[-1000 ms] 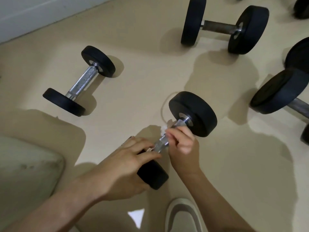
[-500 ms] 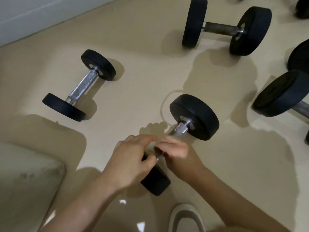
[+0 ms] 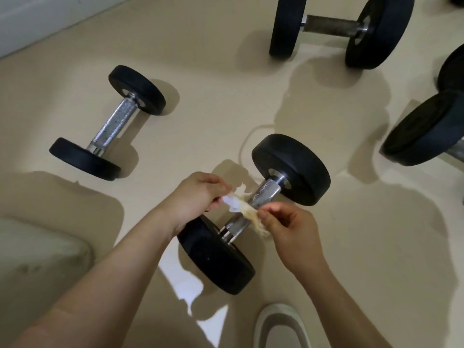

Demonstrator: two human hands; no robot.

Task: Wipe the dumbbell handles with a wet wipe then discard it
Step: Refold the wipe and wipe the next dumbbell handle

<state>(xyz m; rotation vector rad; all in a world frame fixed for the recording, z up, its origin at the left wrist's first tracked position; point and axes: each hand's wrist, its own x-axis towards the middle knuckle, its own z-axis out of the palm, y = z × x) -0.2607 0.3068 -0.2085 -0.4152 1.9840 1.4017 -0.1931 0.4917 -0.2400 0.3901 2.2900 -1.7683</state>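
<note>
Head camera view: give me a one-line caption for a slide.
Left hand and right hand pinch a soiled wet wipe stretched over the chrome handle of the near dumbbell.

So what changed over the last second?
The left hand let go of the dumbbell and now pinches one end of the wipe. The right hand pinches the other end, stretching it across the handle. The dumbbell stayed put.
</note>
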